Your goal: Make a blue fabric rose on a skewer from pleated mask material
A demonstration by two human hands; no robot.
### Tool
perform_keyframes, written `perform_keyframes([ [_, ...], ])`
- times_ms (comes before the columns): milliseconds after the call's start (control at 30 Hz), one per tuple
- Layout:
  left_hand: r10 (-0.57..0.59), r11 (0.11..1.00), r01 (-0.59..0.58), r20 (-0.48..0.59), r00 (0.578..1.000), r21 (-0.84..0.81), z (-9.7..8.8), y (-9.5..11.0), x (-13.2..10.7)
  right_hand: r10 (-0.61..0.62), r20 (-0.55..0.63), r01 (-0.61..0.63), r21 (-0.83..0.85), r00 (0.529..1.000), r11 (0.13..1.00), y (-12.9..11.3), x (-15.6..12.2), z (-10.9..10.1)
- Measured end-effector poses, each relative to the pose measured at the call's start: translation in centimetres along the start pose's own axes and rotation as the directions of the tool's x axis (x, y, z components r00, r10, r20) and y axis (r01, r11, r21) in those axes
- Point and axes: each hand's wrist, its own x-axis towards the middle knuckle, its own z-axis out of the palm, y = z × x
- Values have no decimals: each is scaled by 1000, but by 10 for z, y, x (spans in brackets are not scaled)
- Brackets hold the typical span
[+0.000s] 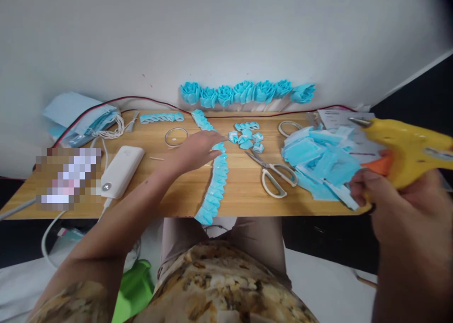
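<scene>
My left hand (196, 152) reaches over the wooden table (244, 191) and rests its fingers on a long strip of folded blue pieces (215, 176) that runs from the back of the table past its front edge. The fingers look stretched out over the strip. My right hand (392, 195) is closed around a yellow glue gun (403, 146) with an orange trigger, held up at the right with its nozzle pointing left. A small cluster of folded blue pieces (247, 136) lies just right of my left hand.
White-handled scissors (274, 174) lie mid-table beside a pile of blue cut pieces (318, 160). Blue rosettes (244, 92) line the wall. A white power bank (122, 171), clear round lids (176, 136), a short blue strip (161, 117) and cables sit at the left.
</scene>
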Motion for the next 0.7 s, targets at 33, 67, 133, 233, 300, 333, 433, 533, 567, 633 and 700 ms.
perform_keyframes([
  [33,27,1000,-28,32,999,15,1,6,16,15,59,-23,125,998,992,-9,1,8],
  [67,45,998,-47,63,997,29,4,11,32,29,70,-45,243,997,969,-16,0,12],
  [133,20,998,-27,109,994,64,13,15,61,89,92,-119,412,992,904,-24,-3,10],
  [233,-84,992,66,170,982,107,30,9,93,206,129,-243,491,970,836,-20,-11,-3],
  [300,-136,986,113,198,971,122,39,6,109,241,144,-281,470,960,837,-10,-17,-13],
  [333,-151,984,127,209,966,125,43,6,116,248,139,-284,459,959,842,-4,-19,-17],
  [433,-149,985,124,241,959,116,49,15,138,269,130,-299,458,954,837,12,-23,-23],
  [533,-121,991,106,215,969,79,54,30,164,286,106,-300,502,952,811,20,-21,-22],
  [567,-99,994,90,200,975,55,55,35,172,288,96,-296,508,953,809,21,-20,-21],
  [633,-54,998,50,185,981,24,54,46,183,300,78,-297,510,951,807,22,-17,-20],
  [700,-38,996,25,161,986,80,48,57,185,323,58,-305,517,945,800,23,-16,-19],
])
